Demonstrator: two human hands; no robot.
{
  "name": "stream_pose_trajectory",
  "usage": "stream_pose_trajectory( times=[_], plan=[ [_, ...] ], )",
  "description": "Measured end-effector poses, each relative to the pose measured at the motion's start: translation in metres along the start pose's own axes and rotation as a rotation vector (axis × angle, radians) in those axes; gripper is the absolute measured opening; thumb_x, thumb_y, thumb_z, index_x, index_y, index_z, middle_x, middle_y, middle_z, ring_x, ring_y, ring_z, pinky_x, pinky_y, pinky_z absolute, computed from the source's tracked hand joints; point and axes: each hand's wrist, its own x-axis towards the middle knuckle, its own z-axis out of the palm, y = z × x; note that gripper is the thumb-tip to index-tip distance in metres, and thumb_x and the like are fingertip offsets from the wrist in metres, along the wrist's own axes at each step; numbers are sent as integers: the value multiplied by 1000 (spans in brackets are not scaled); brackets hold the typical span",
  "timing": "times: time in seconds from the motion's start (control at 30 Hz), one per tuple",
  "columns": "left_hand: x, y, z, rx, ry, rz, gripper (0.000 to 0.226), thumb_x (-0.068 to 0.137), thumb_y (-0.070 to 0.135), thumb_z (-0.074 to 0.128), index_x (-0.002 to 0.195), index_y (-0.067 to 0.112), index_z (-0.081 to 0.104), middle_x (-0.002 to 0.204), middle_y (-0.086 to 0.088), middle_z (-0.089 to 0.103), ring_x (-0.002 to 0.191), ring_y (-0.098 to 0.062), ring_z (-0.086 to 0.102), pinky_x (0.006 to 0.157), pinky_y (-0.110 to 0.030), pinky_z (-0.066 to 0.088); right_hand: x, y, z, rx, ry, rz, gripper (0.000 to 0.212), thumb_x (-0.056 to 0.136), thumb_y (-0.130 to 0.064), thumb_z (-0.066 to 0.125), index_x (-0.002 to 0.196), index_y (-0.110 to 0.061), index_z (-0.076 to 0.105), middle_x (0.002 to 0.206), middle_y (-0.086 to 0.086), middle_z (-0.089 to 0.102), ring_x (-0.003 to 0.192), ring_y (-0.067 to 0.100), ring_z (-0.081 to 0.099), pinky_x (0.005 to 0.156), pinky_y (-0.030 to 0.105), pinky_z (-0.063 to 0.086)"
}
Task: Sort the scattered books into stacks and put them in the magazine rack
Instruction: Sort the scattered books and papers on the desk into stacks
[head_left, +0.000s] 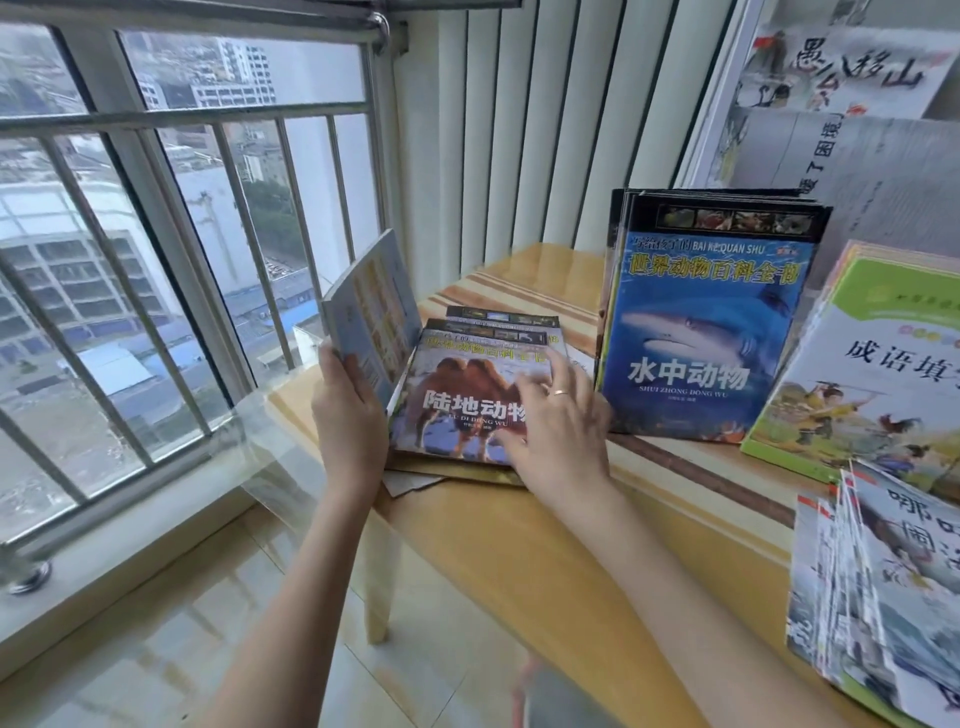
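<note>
The left hand (349, 415) gripped a thin pale-blue book (371, 306) by its lower edge, fingers curled around it, and held it upright and tilted at the window end of the wooden tabletop (545, 545). The right hand (558, 421) lay flat, with straight and spread fingers, on the camel book (462, 395), which was the top one of a small loose pile; it did not grip anything. Just beside that pile a shark book (711, 332) stood at the front of an upright stack, and further right leaned a green-edged book (852, 395) and a fanned bundle of thin booklets (872, 587). These books looked like light, glossy paperbacks, so they probably bent easily and slid on each other. A good hold was likely at the spine or with both hands on the opposite edges of a squared pile. A rack with picture books (831, 73) stood behind, at the upper right.
</note>
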Motion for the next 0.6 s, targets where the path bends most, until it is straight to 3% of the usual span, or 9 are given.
stream_pose_trajectory(
  times=[0.1, 0.17, 0.23, 0.33, 0.43, 0.53, 0.6],
  plan=[
    [2, -3, 2, -13, 4, -7, 20, 103, 16, 30, 109, -1, 40, 82, -6, 51, 67, -31, 56, 54, -52, 51, -2, -6, 3, 16, -347, -225, 104, 73, -78, 47, 151, -27, 0, 156, -3, -22, 141, 22, -26, 113, 57, -11],
    [1, -3, 1, -39, 9, -25, 20, 103, 17, 30, 106, 0, 40, 82, -6, 51, 68, -31, 55, 54, -50, 50, -2, -2, 10, 29, -473, -183, 103, 75, -78, 43, 150, -31, -9, 155, -1, -25, 141, 27, -26, 112, 59, -10],
    [1, -2, 1, -61, 19, -44, 21, 103, 17, 29, 105, -1, 40, 82, -6, 51, 68, -29, 54, 53, -44, 48, 0, 3, 11, 7, -493, -147, 91, 83, -72, 38, 150, -31, -7, 158, 4, -15, 144, 31, -15, 114, 58, -2],
    [1, -2, -1, -85, 48, -55, 22, 103, 16, 29, 105, -3, 40, 82, -4, 51, 66, -26, 52, 52, -40, 45, 0, 3, 0, -138, -395, -235, 63, 98, -48, 30, 151, -23, 7, 158, 10, 14, 143, 34, 18, 112, 51, 24],
    [1, 0, -3, -91, 124, -76, 25, 103, 15, 29, 110, -5, 43, 80, -1, 50, 64, -22, 50, 52, -37, 46, 3, 8, -13, -96, -151, -299, 51, 100, -15, 32, 149, -21, 18, 142, 12, 46, 115, 37, 55, 93, 45, 45],
    [0, 0, -5, -79, 126, -66, 27, 104, 17, 30, 114, -4, 44, 82, -3, 52, 67, -24, 54, 52, -37, 49, 7, 7, -15, 15, -91, -277, 70, 90, 7, 35, 150, -24, 18, 122, 16, 60, 96, 37, 61, 82, 42, 47],
    [-2, -4, -4, -44, 83, 7, 26, 104, 22, 28, 114, 4, 44, 80, -5, 54, 65, -30, 57, 50, -39, 49, 7, 7, -11, 102, -47, -243, 69, 89, 8, 36, 149, -23, 23, 104, 20, 65, 87, 35, 63, 74, 40, 48]
  ],
)
